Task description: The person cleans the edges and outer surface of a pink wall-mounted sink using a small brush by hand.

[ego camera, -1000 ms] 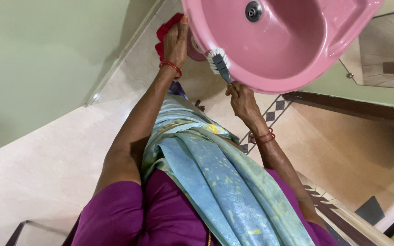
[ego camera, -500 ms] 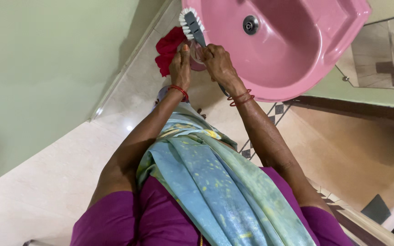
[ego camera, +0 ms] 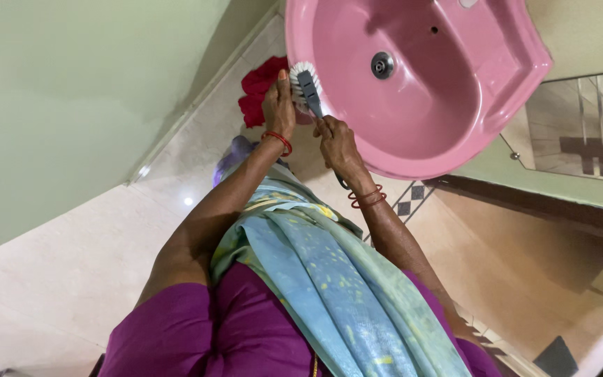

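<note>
A pink wash basin (ego camera: 518, 77) with a metal drain (ego camera: 382, 64) fills the top of the view. My right hand (ego camera: 336, 143) is closed on the grey handle of a scrub brush (ego camera: 308, 87). The brush's white bristles press on the basin's left rim. My left hand (ego camera: 278, 105) sits just left of the brush at the basin's outer edge, holding a red cloth (ego camera: 258, 87) that bunches out beyond the fingers. Both wrists wear red bangles.
A pale green wall (ego camera: 71, 91) runs along the left, above a cream tiled floor (ego camera: 57, 279). A purple object (ego camera: 230, 159) lies on the floor under my left forearm. A glass shelf (ego camera: 581, 132) and dark wooden trim (ego camera: 539, 195) are at the right.
My right hand carried the brush from the basin's front rim across to its left rim, beside my left hand. The left hand stayed on the red cloth.
</note>
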